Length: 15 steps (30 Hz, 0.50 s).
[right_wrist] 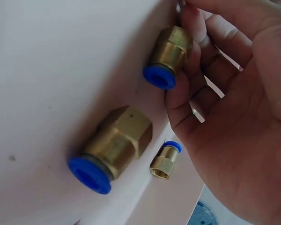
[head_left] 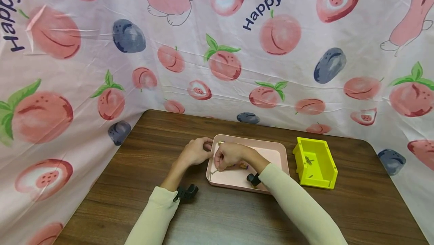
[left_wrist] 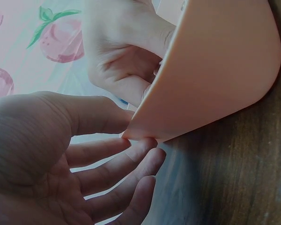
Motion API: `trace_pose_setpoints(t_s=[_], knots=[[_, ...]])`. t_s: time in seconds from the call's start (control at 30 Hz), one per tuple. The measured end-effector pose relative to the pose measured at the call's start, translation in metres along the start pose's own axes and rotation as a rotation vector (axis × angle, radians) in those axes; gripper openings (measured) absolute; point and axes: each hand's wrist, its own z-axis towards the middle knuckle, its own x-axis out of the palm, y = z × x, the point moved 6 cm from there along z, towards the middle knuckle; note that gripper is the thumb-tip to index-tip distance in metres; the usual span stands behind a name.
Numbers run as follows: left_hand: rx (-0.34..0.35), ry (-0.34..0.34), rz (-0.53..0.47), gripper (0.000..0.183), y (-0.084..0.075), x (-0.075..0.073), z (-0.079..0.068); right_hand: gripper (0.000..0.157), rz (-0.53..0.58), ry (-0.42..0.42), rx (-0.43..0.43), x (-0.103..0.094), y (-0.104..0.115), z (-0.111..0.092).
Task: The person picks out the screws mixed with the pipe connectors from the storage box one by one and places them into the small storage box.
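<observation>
My left hand (head_left: 196,151) pinches the left rim of a pink tray (head_left: 276,147) between thumb and forefinger; the other fingers (left_wrist: 126,197) spread below the rim. Inside the tray, my right hand (head_left: 230,154) reaches down with curled fingers. At its fingertips shows a thin metal screw (head_left: 214,172), its grip partly hidden. Brass push-in fittings with blue collars lie around that hand: one fitting (right_wrist: 171,51) beside the fingers, a nearer fitting (right_wrist: 117,140), and a smaller-looking fitting (right_wrist: 165,161) by the tray wall.
Right of the tray stands a yellow bin (head_left: 318,162) with several small metal screws (head_left: 308,160) inside. Both sit on a dark wooden table (head_left: 135,184). A fruit-printed cloth (head_left: 190,34) hangs behind and at the sides.
</observation>
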Motion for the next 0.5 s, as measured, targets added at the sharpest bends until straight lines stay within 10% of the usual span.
trace_pose_setpoints(t_s=[0.2, 0.5], knots=[[-0.031, 0.019, -0.028, 0.043, -0.036, -0.019, -0.022, 0.017, 0.026, 0.016, 0.0, -0.001, 0.0, -0.002], [-0.02, -0.014, 0.031, 0.047, 0.003, 0.001, 0.002, 0.008, 0.033, -0.005, -0.04, -0.01, 0.001, -0.01]])
